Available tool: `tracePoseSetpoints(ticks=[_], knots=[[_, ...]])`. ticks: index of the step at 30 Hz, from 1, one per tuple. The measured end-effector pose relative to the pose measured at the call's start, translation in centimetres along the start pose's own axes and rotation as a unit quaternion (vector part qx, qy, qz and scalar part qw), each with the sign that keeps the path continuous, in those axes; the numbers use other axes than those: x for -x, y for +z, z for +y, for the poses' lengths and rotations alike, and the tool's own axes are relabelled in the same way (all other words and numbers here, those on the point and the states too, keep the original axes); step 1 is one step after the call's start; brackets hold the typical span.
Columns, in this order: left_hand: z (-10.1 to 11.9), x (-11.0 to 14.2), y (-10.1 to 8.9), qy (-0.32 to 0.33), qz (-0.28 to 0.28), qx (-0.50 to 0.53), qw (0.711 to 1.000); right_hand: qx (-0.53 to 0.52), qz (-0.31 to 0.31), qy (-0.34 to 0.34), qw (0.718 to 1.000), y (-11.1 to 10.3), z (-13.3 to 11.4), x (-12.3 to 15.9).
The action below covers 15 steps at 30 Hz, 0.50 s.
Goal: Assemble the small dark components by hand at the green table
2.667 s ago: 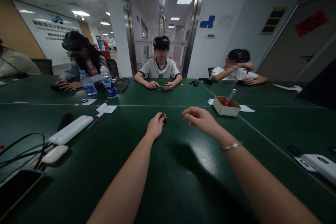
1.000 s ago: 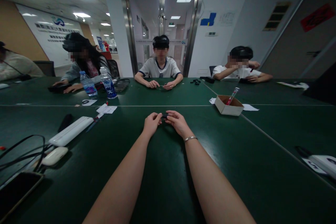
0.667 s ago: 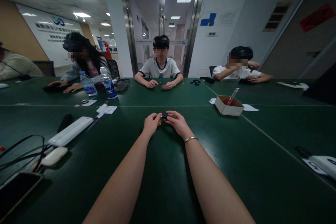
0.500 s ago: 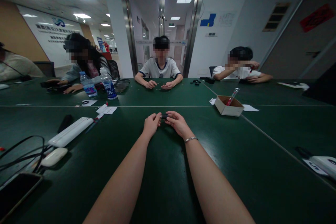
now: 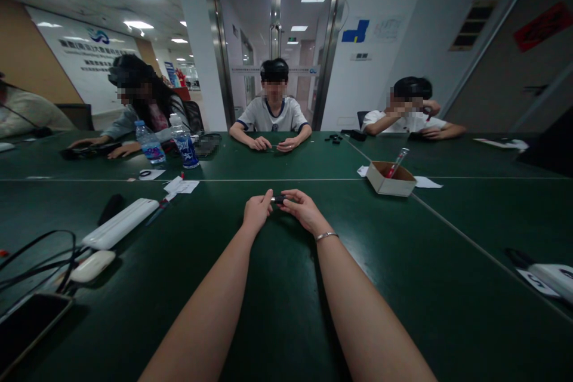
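Observation:
Between my two hands, over the green table [image 5: 286,310], is a small black stick-like object [image 5: 279,199] with a shiny silver end towards the left; its exact kind is too small to tell. My left hand [image 5: 258,212] pinches the silver end with thumb and fingers. On the black end, my right hand [image 5: 303,210] closes its thumb and fingertips, with a silver bracelet [image 5: 327,236] at the wrist. Fingers cover part of the object at both ends.
An open cardboard box [image 5: 390,184] holding a red-and-clear tube stands right of my hands. Left are a white power strip [image 5: 120,224], a phone [image 5: 31,328], cables and two water bottles [image 5: 184,143]. Several people wearing headsets sit around the table; one sits opposite [image 5: 274,110].
My left hand has shifted slightly left, and more of the silver end shows between my hands. My right hand stays nearly still. The person opposite has brought their hands closer together.

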<state>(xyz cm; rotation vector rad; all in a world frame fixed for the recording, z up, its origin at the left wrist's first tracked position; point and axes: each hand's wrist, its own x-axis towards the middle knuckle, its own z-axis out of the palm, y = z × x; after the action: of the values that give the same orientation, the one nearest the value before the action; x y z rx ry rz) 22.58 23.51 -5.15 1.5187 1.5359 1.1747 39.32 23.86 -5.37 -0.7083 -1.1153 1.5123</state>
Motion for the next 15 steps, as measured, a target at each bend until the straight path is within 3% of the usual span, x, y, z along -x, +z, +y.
tracePoseSetpoints(ticks=[15], knots=[[-0.07,-0.06,-0.03,0.011,-0.016,-0.013,1.0,0.003,-0.005,0.019,1.0,0.03,-0.18,0.06]])
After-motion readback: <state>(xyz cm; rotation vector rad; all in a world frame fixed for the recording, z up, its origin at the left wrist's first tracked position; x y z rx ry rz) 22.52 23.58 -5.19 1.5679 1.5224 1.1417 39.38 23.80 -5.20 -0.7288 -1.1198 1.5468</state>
